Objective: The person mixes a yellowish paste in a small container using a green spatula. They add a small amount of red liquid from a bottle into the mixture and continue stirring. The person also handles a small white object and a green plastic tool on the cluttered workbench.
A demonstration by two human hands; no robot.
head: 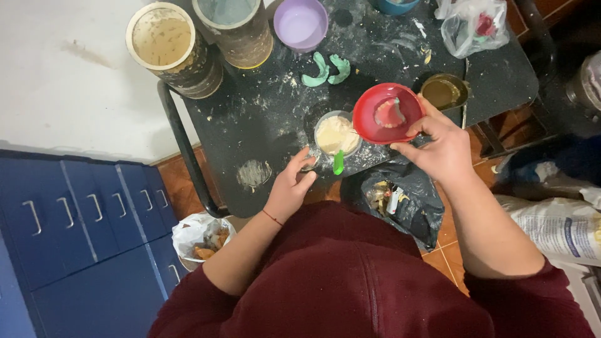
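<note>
Count, head view:
- Hands: 2, left hand [290, 186], right hand [440, 145].
- Red bowl [383, 112]: 1, with 1 pink cast [390, 113] inside.
- Clear cup [337, 133] of cream paste: 1.
- Green spatula [338, 162]: 1.
- Green arch pieces [327, 69]: 2.
- Tall cylinders [172, 47]: 2.
- Purple bowl [301, 24]: 1.
- Blue bowl [393, 5]: 1, partly cut off.
- Brown dish [442, 91]: 1.
- Clear bag [472, 24]: 1.
- Black bag [400, 197]: 1.
- White bin bag [199, 235]: 1.

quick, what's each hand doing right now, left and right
Left hand: fingers curled on the rim of the small bowl of pale mix; not lifting it.
Right hand: closed on the red bowl, held above the black table.
</note>
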